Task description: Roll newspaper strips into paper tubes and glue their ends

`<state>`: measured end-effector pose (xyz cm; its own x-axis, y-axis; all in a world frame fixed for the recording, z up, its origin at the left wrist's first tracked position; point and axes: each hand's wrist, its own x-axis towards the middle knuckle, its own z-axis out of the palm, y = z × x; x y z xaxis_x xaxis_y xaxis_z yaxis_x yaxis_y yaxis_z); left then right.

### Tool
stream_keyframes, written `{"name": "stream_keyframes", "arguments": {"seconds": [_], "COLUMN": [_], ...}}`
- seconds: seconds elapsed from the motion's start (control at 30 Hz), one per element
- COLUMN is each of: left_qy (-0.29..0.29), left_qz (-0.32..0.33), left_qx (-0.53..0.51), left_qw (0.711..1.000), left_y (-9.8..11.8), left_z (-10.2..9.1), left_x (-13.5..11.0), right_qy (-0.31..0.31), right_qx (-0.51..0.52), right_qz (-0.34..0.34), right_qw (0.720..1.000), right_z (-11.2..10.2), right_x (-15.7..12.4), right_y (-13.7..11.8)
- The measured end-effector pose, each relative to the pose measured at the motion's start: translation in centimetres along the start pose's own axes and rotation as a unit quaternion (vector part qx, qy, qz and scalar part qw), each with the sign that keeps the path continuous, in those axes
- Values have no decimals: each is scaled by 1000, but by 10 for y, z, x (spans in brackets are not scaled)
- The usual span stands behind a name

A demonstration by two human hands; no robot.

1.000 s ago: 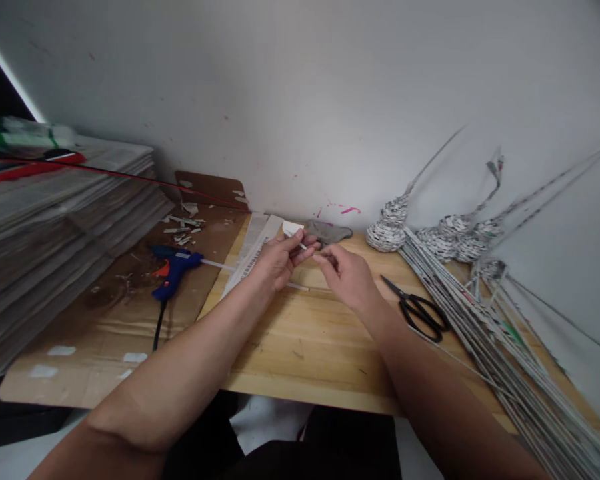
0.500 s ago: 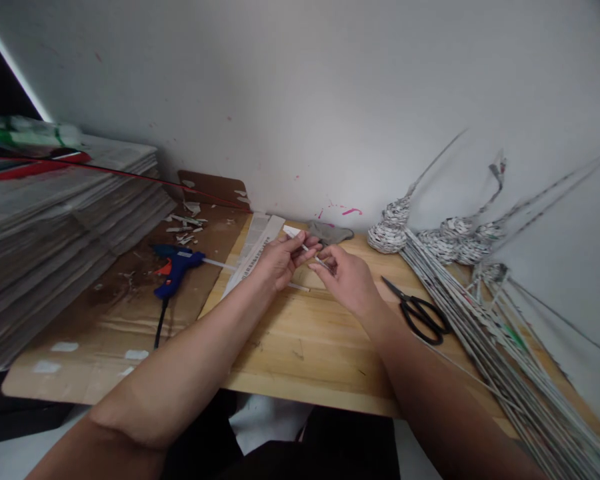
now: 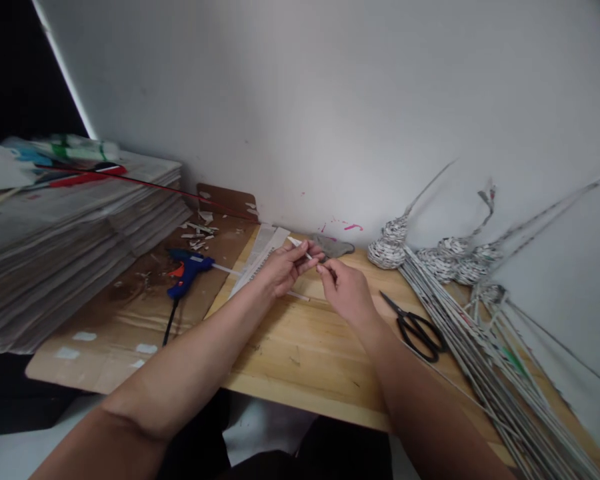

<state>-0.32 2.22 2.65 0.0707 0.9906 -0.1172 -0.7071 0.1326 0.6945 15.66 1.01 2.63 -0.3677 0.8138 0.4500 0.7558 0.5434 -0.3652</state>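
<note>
My left hand [image 3: 285,267] and my right hand [image 3: 347,292] meet over the back of a wooden table [image 3: 305,353]. Both pinch a thin rolled paper strip [image 3: 304,251] between thumb and fingers; its white end pokes out past my left fingers. A printed paper strip [image 3: 261,257] lies flat just left of my left hand. A thin white stick [image 3: 300,295] lies on the wood under my hands. Black scissors [image 3: 416,325] rest to the right of my right hand.
A blue glue gun [image 3: 186,272] with a black cord lies on brown cardboard [image 3: 130,320] among paper scraps. A tall stack of newspapers [image 3: 55,240] fills the left. Several long rolled paper rods [image 3: 485,340] and woven paper coils [image 3: 390,243] lie at the right by the white wall.
The camera has shifted, so everything sits a little lower and further right. My hands stay together on the paper strip, with my right fingers closer to my left.
</note>
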Motion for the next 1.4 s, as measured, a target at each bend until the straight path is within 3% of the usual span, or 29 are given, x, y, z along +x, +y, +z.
{"name": "stream_keyframes", "arguments": {"seconds": [0.17, 0.37, 0.63, 0.83, 0.9, 1.0, 1.07, 1.13, 1.2, 1.33, 1.4], "left_qy": [-4, -5, 25, 36, 34, 31, 39, 59, 90, 141, 153], "left_qz": [29, 87, 112, 85, 76, 72, 75, 80, 86, 95, 98], "left_qx": [10, 46, 40, 16, 10, 0, -10, -21, -26, -14, -12], "left_qw": [1000, 995, 993, 996, 996, 997, 996, 995, 992, 985, 983], "left_y": [9, 31, 44, 48, 50, 54, 55, 54, 51, 45, 43], "left_z": [15, 28, -11, -38, -45, -57, -66, -74, -83, -97, -101], "left_x": [-14, -58, -138, -190, -202, -218, -228, -236, -243, -254, -257], "right_qy": [31, 36, -90, -208, -274, -376, -414, -429, -428, -381, -365], "right_qx": [22, 103, 155, 199, 273, 418, 480, 509, 510, 461, 445], "right_qz": [-12, -61, -110, -76, -16, 103, 164, 196, 197, 156, 149], "right_qw": [999, 992, 978, 955, 922, 821, 755, 720, 720, 787, 804], "right_z": [-10, -25, -41, -54, -50, -37, -26, -15, -5, 10, 16], "right_x": [1, -6, -31, -56, -64, -74, -80, -86, -92, -102, -106], "right_y": [-3, -29, -85, -129, -141, -156, -164, -171, -177, -187, -191]}}
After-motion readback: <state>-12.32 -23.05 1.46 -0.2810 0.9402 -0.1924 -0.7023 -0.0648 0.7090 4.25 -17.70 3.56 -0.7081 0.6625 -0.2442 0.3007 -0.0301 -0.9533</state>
